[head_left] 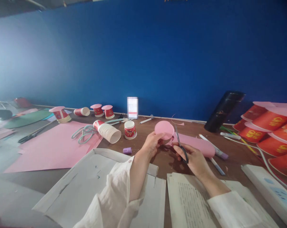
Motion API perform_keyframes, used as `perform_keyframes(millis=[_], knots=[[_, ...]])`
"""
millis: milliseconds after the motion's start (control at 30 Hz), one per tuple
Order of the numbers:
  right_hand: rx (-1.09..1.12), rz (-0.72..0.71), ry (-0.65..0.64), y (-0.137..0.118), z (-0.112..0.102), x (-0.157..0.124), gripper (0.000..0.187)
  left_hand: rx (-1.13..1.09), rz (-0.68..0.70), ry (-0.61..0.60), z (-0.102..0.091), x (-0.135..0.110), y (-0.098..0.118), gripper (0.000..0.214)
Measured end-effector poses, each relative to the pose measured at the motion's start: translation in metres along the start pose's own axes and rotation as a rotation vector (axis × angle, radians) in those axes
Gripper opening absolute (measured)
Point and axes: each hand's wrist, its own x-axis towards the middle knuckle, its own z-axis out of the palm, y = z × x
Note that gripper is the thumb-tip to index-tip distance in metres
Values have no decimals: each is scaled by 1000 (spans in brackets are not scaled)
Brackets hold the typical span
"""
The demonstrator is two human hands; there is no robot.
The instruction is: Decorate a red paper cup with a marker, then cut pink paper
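My left hand pinches the lower edge of a round pink paper disc, held up over the brown table. My right hand is closed round the black handles of a pair of scissors. Their blades point upward close to the disc's right edge; I cannot tell whether they touch it. Thin pink scraps hang between the hands. Behind my right hand lies a rolled sheet of pink paper. A red and white paper cup stands upright to the left of my left hand.
Large pink sheets, a cup stack on its side and a grey cable lie left. A phone leans at the blue wall. On the right are a black cylinder, stacked red cups and a power strip.
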Motion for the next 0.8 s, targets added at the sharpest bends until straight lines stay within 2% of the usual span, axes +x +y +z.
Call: perform_keyframes(millis=[200, 500, 800], knots=[[9, -2, -9, 1, 0, 0, 62, 34, -7, 25, 0, -1, 1, 42], [26, -6, 5, -1, -1, -1, 58, 2, 43, 26, -2, 4, -1, 26], [39, -5, 14, -2, -1, -1, 55, -37, 54, -8, -3, 6, -2, 24]])
